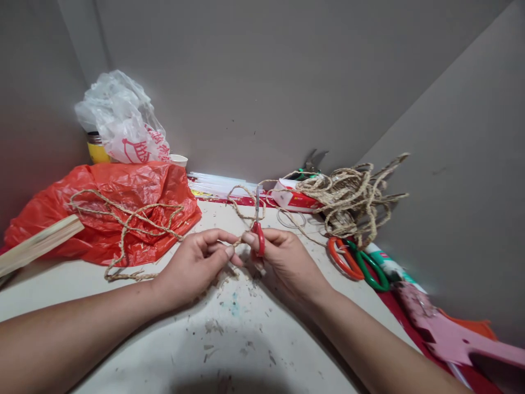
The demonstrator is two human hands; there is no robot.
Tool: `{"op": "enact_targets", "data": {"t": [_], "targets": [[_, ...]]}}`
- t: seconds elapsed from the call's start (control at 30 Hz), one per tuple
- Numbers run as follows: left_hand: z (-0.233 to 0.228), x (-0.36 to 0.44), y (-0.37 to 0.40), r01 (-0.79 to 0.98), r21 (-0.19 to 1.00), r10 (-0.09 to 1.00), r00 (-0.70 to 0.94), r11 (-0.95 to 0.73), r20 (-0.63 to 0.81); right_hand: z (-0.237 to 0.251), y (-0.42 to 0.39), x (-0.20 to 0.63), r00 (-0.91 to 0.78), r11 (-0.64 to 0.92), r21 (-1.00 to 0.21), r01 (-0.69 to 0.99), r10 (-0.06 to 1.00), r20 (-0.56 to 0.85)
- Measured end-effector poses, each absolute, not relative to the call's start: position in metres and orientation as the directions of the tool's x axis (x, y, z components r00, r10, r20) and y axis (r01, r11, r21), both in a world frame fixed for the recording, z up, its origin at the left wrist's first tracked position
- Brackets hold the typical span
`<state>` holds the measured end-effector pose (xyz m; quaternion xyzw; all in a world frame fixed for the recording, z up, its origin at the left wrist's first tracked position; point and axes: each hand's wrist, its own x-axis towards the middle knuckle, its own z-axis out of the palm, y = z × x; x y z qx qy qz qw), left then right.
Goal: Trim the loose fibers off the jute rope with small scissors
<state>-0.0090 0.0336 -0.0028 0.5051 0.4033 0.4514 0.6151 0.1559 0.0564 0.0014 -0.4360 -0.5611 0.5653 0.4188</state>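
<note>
Twine (235, 241) | left fingers (225, 250) pinch it | right hand (283, 257) grips scissors (258, 232) | tabletop (246, 339) bare nearside

Red plastic bag (123, 208) at left, orange and green scissors (359, 262) at right.

Dim, even light; soft shadows under forearms, wide-angle stretching at edges.
</note>
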Motion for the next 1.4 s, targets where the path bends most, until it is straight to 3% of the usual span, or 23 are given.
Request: {"op": "enact_targets", "data": {"t": [0.1,0.2,0.4,0.57,0.7,0.8,0.9,0.97,1.03,1.2,1.4], "targets": [[-0.007,-0.008,0.029,-0.068,0.996,0.954,0.289,-0.060,0.078,0.003,0.053,0.152,-0.257,-0.119,-0.989,-0.083,0.962,-0.094],[-0.009,-0.008,0.027,-0.004,0.992,0.943,0.311,-0.124,0.119,0.006,0.051,0.152,-0.216,-0.122,-0.984,-0.126,0.972,-0.093],[-0.007,-0.011,0.026,0.051,0.986,0.955,0.260,-0.159,0.140,0.010,0.060,0.162,-0.073,0.054,-0.984,-0.171,0.995,0.067],[-0.006,-0.013,0.023,0.271,0.889,0.917,0.260,-0.369,0.302,0.019,0.076,0.177,0.089,0.213,-0.950,-0.229,0.976,0.198],[-0.005,-0.013,0.020,0.361,0.819,0.894,0.202,-0.447,0.399,0.027,0.083,0.184,0.145,0.248,-0.923,-0.293,0.966,0.213],[0.000,-0.010,0.018,0.309,0.887,0.938,0.157,-0.344,0.309,0.028,0.085,0.185,0.163,0.247,-0.906,-0.343,0.966,0.202],[0.005,-0.006,0.019,0.103,0.994,0.975,0.222,-0.023,-0.001,0.024,0.085,0.184,0.158,0.232,-0.903,-0.362,0.970,0.186],[0.007,-0.004,0.021,-0.023,0.977,0.921,0.339,0.213,-0.192,0.022,0.086,0.185,0.138,0.226,-0.904,-0.364,0.973,0.188],[0.007,-0.003,0.023,-0.083,0.938,0.858,0.436,0.338,-0.270,0.021,0.086,0.186,0.115,0.228,-0.904,-0.362,0.973,0.199],[0.008,-0.005,0.025,-0.085,0.965,0.894,0.402,0.250,-0.196,0.026,0.081,0.185,0.097,0.253,-0.904,-0.346,0.967,0.234],[0.006,-0.003,0.020,-0.022,0.994,0.923,0.372,0.111,-0.095,0.021,0.068,0.170,0.026,0.155,-0.929,-0.336,0.987,0.156]]}}
